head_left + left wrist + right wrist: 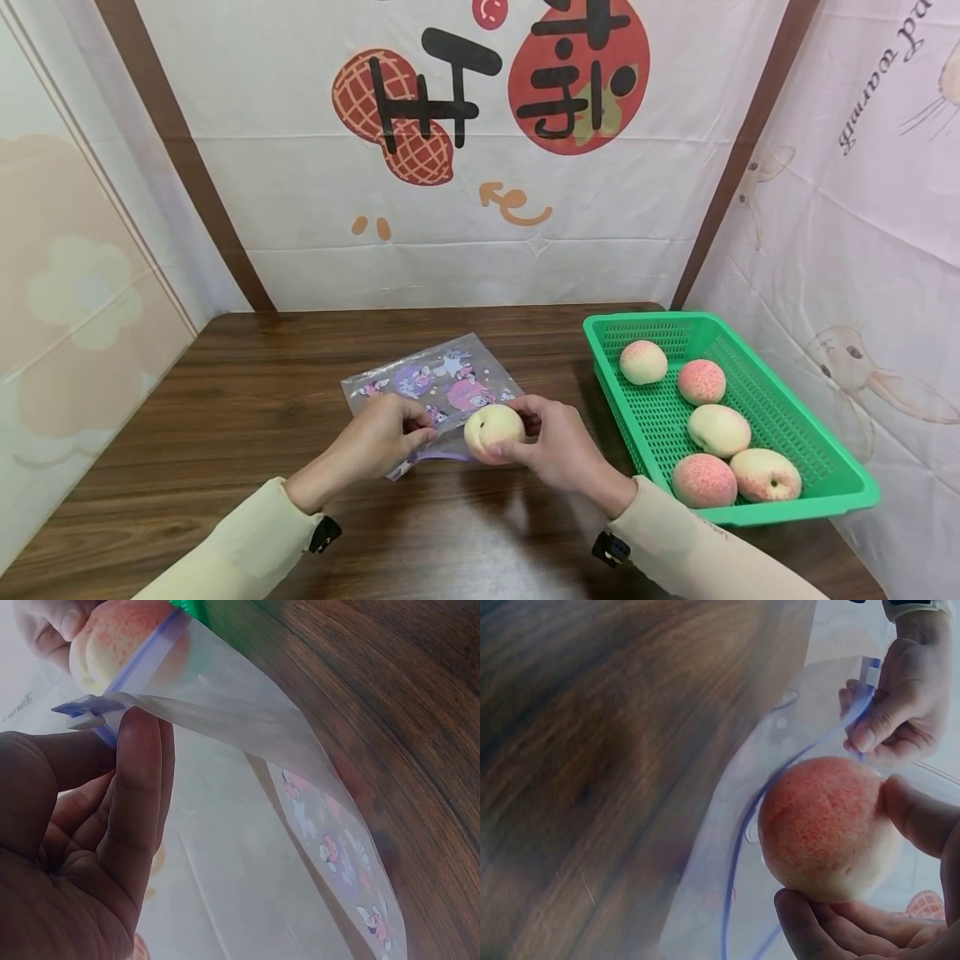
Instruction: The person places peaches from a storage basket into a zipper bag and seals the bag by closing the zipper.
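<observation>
My left hand [381, 435] pinches the edge of a clear zip bag [411, 382] printed with purple and pink cartoon figures. In the left wrist view its thumb and fingers grip the bag [247, 724] beside the lilac zip strip. A pale yellow peach [491, 427] with a pink blush is held by my right hand [562, 446], thumb on one side and fingers on the other. The right wrist view has this peach [825, 825] right at the mouth of the bag, overlapping the purple zip line. The bag's lower part lies toward the back of the table.
On the right stands a green plastic basket [795, 507] with several peaches [718, 430] inside. Both rest on a dark wooden table [225, 400]. A printed cloth [465, 275] hangs behind it, and another patterned cloth [847, 275] hangs along the right side.
</observation>
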`<state>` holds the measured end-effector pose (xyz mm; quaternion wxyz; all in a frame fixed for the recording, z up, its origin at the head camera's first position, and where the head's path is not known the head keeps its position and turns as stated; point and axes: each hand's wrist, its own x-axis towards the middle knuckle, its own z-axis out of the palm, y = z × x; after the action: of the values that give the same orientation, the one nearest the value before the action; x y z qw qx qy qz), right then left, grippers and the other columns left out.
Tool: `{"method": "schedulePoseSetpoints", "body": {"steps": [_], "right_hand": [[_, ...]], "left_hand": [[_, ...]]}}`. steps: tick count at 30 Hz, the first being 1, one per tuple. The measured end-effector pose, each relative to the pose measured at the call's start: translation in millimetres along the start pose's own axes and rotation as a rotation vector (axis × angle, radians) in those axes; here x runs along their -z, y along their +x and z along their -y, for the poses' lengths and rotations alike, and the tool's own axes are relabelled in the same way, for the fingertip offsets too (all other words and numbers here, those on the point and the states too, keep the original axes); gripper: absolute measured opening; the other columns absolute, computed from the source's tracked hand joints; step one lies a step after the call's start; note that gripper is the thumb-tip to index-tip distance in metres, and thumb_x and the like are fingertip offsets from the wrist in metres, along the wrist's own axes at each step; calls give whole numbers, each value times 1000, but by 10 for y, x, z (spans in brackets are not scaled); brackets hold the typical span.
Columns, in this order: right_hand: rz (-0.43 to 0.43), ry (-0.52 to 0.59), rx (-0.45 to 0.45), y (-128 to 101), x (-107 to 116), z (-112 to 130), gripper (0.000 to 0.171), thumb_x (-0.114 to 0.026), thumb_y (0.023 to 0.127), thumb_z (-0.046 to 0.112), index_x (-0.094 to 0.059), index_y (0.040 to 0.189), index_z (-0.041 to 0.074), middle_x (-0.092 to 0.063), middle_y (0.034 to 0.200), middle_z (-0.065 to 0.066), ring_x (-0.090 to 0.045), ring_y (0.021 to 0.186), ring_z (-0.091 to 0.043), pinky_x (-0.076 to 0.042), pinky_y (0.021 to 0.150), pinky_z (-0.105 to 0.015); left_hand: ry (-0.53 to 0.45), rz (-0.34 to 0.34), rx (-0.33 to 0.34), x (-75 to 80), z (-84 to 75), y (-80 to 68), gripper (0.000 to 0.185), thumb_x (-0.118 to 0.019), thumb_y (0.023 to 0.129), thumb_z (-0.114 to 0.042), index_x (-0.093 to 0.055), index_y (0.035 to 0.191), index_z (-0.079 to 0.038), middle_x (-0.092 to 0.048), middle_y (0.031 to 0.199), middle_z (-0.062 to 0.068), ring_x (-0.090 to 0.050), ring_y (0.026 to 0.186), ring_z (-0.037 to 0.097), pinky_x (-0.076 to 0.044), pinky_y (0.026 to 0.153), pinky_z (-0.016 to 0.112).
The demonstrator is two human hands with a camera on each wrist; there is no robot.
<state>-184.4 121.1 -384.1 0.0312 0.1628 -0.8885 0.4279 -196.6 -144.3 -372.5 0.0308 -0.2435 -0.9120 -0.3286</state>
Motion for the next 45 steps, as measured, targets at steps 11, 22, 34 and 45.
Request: {"method": "schedulePoseSetpoints", "body": {"steps": [11,22,34,45], "right_hand": [[-58,71,14,31,-209,-19,46,-89,82,26,-69,118,4,-73,106,-7,-70,91,-16,-61,80,-40],[-84,75,-26,72,-391,-17,50,-86,86,26,-68,124,0,-72,110,-9,-68,97,-18,-59,84,-43],[-136,120,-124,187,-517,-63,44,-84,88,26,-70,122,1,-74,104,-5,-65,92,-17,-55,79,-34],[-282,94,-285,287,-590,-146,47,-82,89,31,-69,121,-1,-73,108,-11,-65,99,-24,-56,89,-43]], "left_hand": [[-18,10,-33,-19,0,11,8,-77,90,-4,-77,83,-7,-64,67,-8,-53,60,2,-48,54,22],[-20,0,-74,-25,10,18,10,-78,89,-4,-76,81,-10,-63,67,-9,-52,62,3,-47,54,22],[-17,-1,-106,-37,24,28,6,-78,89,-3,-78,85,-8,-66,70,-9,-53,62,-1,-48,55,21],[-44,5,-96,-60,10,16,10,-78,89,-4,-77,82,-11,-63,66,-8,-51,59,0,-46,51,21]]}}
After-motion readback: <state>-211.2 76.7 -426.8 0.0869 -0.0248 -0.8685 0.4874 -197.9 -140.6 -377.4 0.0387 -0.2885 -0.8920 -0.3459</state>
